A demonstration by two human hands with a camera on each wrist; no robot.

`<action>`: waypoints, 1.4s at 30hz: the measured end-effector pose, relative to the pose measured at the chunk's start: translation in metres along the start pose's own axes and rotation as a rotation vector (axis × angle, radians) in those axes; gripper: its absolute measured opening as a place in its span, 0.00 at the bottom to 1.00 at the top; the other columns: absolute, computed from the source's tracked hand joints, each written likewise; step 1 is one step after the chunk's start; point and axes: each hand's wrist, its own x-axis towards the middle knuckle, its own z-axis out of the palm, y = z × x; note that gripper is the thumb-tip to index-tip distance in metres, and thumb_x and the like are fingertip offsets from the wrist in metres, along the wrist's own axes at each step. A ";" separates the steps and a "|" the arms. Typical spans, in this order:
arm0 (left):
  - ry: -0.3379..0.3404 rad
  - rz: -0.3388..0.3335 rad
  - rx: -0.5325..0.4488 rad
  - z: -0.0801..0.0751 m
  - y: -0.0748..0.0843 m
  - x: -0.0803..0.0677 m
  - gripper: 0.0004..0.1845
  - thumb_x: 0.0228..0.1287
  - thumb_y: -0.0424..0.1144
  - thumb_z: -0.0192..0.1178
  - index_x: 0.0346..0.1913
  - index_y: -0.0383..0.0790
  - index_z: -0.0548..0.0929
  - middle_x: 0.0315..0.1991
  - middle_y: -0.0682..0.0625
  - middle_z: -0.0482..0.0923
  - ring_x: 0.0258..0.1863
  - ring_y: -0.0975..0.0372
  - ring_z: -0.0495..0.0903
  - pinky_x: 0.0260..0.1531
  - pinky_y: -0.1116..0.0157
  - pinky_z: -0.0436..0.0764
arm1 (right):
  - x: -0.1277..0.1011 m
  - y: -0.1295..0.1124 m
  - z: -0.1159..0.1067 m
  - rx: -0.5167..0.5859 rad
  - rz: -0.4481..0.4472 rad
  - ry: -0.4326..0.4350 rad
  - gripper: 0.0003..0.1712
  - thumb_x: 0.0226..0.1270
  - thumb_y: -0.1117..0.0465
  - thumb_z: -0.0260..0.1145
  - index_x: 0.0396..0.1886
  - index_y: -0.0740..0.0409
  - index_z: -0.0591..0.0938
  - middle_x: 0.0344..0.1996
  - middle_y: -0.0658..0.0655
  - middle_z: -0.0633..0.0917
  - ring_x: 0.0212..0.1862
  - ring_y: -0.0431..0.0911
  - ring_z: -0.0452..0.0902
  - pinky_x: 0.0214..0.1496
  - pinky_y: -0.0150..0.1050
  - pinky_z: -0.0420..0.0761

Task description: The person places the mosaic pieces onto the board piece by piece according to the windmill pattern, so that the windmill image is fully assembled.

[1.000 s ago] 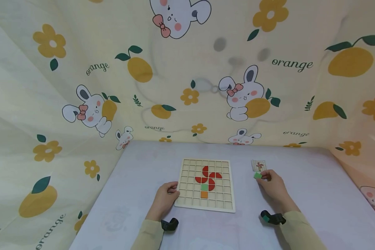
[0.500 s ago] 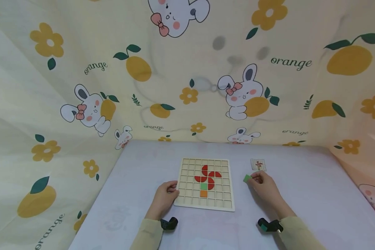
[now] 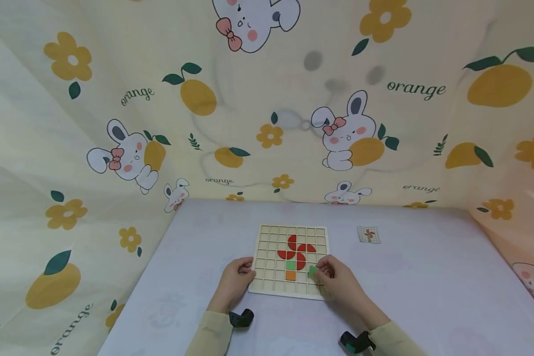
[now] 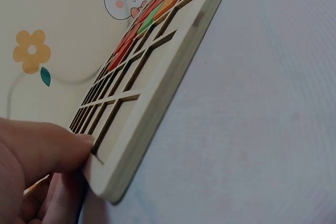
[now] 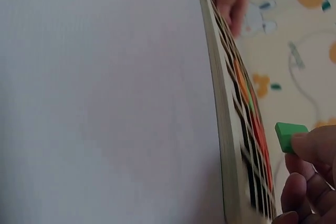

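A pale wooden grid board [image 3: 267, 287] lies on the table. Red quarter-round tiles [image 3: 300, 261] form a pinwheel in its cells, with a green tile [image 3: 291, 265] below them and an orange tile [image 3: 291, 276] under that. My left hand [image 3: 234, 282] grips the board's left edge, its thumb [image 4: 63, 148] on top and other fingers partly hidden beside it. Over the right part of the board, my right hand [image 3: 340, 284] pinches a green square block [image 5: 287, 134] between thumb and fingertips, apart from the cells in the right wrist view.
A small pattern card [image 3: 369, 235] with a red pinwheel on a grid lies to the board's right, farther back. The white tabletop [image 3: 427, 277] meets a printed cloth backdrop [image 3: 249, 163] behind and at both sides.
My right hand has carried the green block leftward, from beside the pattern card to above the board's right side. The left hand and the board stay where they were.
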 end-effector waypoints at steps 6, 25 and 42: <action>-0.001 -0.009 -0.005 0.000 -0.001 0.001 0.24 0.63 0.33 0.64 0.63 0.37 0.79 0.52 0.46 0.78 0.48 0.59 0.77 0.44 0.66 0.81 | -0.007 -0.012 0.021 0.006 -0.041 -0.061 0.06 0.67 0.61 0.68 0.41 0.50 0.79 0.33 0.49 0.79 0.37 0.43 0.71 0.33 0.31 0.73; 0.006 -0.035 -0.006 0.002 -0.001 0.003 0.23 0.64 0.34 0.64 0.63 0.39 0.80 0.52 0.47 0.79 0.48 0.59 0.77 0.47 0.62 0.82 | -0.007 -0.017 0.045 -0.158 -0.147 -0.099 0.05 0.67 0.59 0.69 0.38 0.46 0.80 0.28 0.44 0.78 0.32 0.39 0.71 0.32 0.30 0.71; 0.010 -0.018 -0.001 0.002 0.002 -0.001 0.23 0.64 0.32 0.64 0.63 0.38 0.80 0.52 0.46 0.78 0.48 0.59 0.77 0.45 0.65 0.82 | -0.008 -0.017 0.049 -0.250 -0.213 -0.077 0.06 0.64 0.59 0.71 0.37 0.46 0.82 0.27 0.42 0.78 0.33 0.38 0.71 0.35 0.30 0.72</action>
